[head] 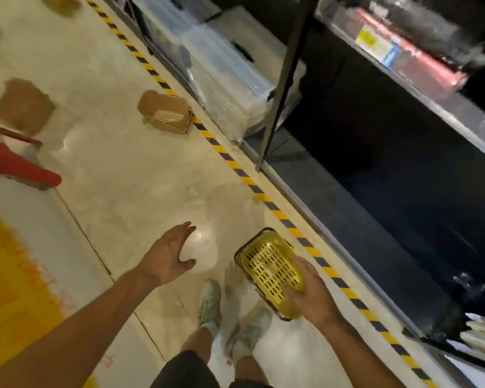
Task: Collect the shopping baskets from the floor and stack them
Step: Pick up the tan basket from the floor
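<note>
Gripping a yellow basket [269,268] by its near end, the right hand [312,294] has its fingers curled over the slotted bottom, so the basket is held upside down and tilted, its dark rim and handle showing at the far edge. The basket hangs above the pale floor [140,175], just left of the striped tape [235,169] that runs along the floor from the top of the view to the bottom right. The left hand [168,256] is raised well left of the basket with its palm turned toward it, fingers spread and relaxed, holding nothing.

Two shoes [210,303] in a light greenish colour stand on the floor just left of and below the basket, blurred by motion.

Farther along the tape, touching its left edge, a brown basket [165,112] sits on the floor, well apart from the yellow one. Another brown shape [21,105] lies farther left of it, too blurred to tell what it is. A red stool [9,158] stands at the left edge of the view, well left of the tape.

Right of the tape rises a dark shelf rack [280,79]. Clear plastic bins [230,71] rest on its lowest level beside the brown basket's stretch of tape, and a red package [420,60] lies on a higher shelf.
</note>
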`<state>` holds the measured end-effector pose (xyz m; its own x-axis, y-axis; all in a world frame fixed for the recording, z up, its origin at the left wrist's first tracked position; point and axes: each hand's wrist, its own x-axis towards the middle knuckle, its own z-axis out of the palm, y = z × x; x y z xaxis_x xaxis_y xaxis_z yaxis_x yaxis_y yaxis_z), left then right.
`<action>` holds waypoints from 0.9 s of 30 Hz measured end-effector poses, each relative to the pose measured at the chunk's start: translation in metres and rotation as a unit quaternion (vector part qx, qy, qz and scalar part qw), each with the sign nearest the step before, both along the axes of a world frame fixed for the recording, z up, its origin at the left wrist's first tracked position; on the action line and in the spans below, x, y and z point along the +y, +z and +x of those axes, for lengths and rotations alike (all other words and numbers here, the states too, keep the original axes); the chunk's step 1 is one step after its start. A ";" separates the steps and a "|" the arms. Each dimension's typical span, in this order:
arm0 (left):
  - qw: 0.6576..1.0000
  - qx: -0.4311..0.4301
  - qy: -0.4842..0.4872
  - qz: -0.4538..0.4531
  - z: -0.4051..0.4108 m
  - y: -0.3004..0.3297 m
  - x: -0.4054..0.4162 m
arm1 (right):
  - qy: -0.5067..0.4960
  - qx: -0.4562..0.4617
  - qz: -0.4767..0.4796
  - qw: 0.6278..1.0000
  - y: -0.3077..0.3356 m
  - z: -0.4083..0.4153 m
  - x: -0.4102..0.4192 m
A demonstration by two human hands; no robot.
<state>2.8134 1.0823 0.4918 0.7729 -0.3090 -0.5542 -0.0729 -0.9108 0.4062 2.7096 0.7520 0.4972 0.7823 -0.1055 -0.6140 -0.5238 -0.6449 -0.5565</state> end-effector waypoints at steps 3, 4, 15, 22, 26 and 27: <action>0.998 -0.041 0.041 0.004 0.003 0.032 0.049 | 0.094 -0.029 -0.022 0.995 0.032 0.050 0.041; 0.997 -0.052 0.057 0.010 0.003 0.040 0.067 | 0.122 -0.035 -0.029 0.992 0.041 0.067 0.057; 0.972 -0.085 0.216 0.037 0.000 0.121 0.260 | 0.357 -0.065 -0.036 0.931 0.117 0.205 0.268; 0.970 -0.094 0.222 0.027 0.052 0.141 0.310 | 0.366 -0.063 -0.068 0.926 0.144 0.255 0.314; 0.974 -0.084 0.207 0.028 0.099 0.136 0.326 | 0.356 -0.059 -0.071 0.930 0.137 0.297 0.328; 0.976 -0.081 0.200 0.028 0.113 0.133 0.330 | 0.353 -0.059 -0.071 0.931 0.133 0.309 0.332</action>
<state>2.9263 1.4119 0.6245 0.9044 0.0625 -0.4220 0.2335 -0.9004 0.3670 3.0185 1.0835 0.6299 0.7484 0.3861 -0.5392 0.1168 -0.8771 -0.4660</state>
